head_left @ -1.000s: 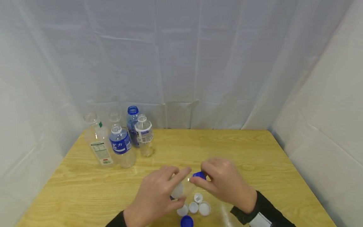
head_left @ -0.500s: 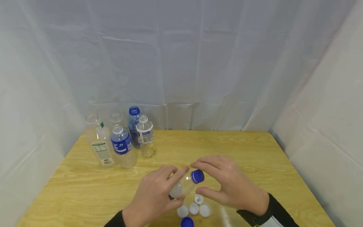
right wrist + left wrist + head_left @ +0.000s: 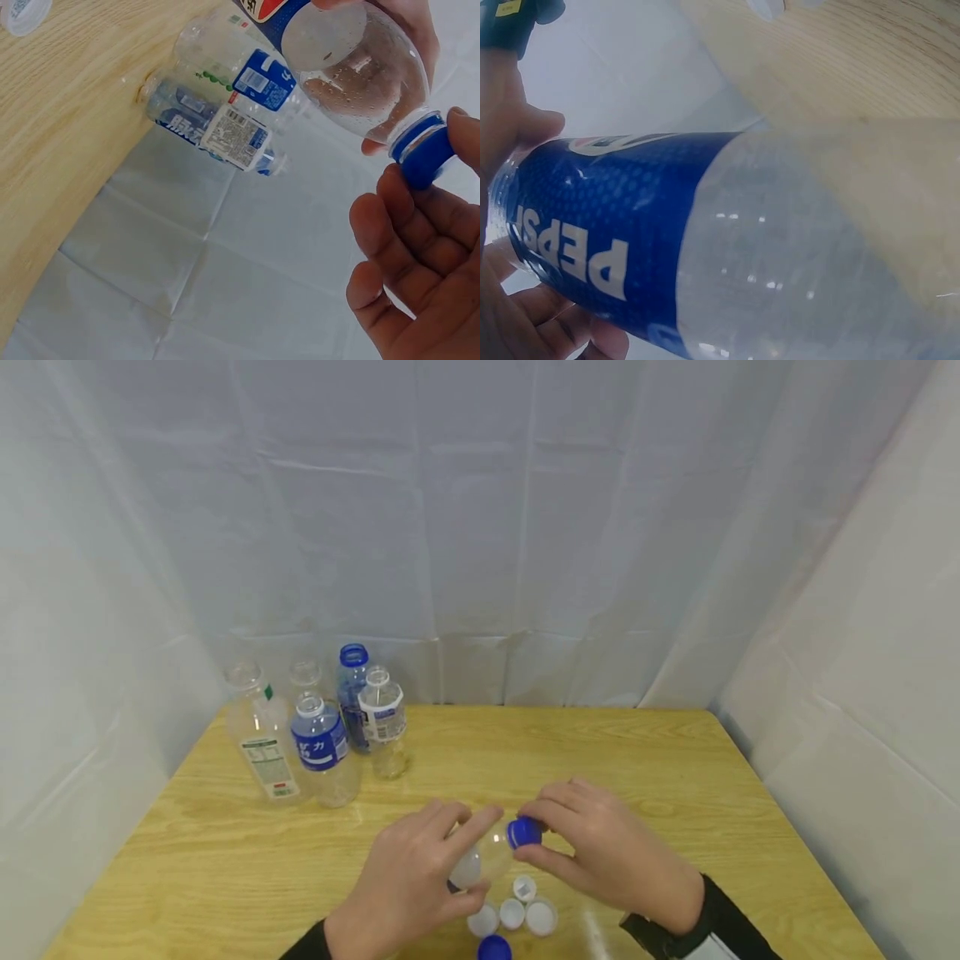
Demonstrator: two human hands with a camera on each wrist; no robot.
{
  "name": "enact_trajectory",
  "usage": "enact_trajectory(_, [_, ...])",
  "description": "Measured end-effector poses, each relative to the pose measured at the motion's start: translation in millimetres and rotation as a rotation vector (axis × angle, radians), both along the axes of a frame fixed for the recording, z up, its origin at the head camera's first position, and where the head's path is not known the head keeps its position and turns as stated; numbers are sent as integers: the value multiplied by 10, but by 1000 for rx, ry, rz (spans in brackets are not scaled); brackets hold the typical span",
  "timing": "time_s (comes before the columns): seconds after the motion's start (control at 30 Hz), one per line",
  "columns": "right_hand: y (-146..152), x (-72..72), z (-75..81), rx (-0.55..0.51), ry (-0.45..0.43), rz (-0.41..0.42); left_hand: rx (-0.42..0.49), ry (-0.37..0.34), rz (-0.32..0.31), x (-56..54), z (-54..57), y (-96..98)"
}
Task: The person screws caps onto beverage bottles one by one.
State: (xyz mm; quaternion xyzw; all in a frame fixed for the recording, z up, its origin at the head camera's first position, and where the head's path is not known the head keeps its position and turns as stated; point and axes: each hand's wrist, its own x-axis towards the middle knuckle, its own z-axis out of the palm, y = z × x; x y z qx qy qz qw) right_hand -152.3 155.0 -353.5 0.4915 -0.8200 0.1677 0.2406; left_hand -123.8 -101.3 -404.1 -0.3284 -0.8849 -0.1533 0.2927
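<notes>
A left hand [image 3: 408,868] is gripping a clear, blue-labelled Pepsi bottle [image 3: 652,232] above the desk [image 3: 600,743], hiding its base from the head camera. Its long axis is slanting rightward, the blue cap [image 3: 524,832] resting within the right hand [image 3: 603,847], which is pinching it; threads aren't showing.

place: screened booth; white sheeting [image 3: 480,527] on three sides; wood-grain tabletop [image 3: 712,785] between

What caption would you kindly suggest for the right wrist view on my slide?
Right hand pinches the blue cap of a bottle held in the left hand.
</notes>
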Motion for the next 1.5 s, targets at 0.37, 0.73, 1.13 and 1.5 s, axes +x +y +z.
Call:
enact_trajectory(0.37, [-73,-32,-81,-68,87,-93,-26,31,-15,11,20,44])
enact_trajectory(0.73, [88,45,68,-2,-38,-18,-2,62,0,-9,1,21])
enact_trajectory(1.13, [91,85,71,39,-54,-4,-1,53,-28,-5,-16,27])
enact_trajectory(1.5, [53,37,6,53,10,-32,-15,54,-33,-7,-29,40])
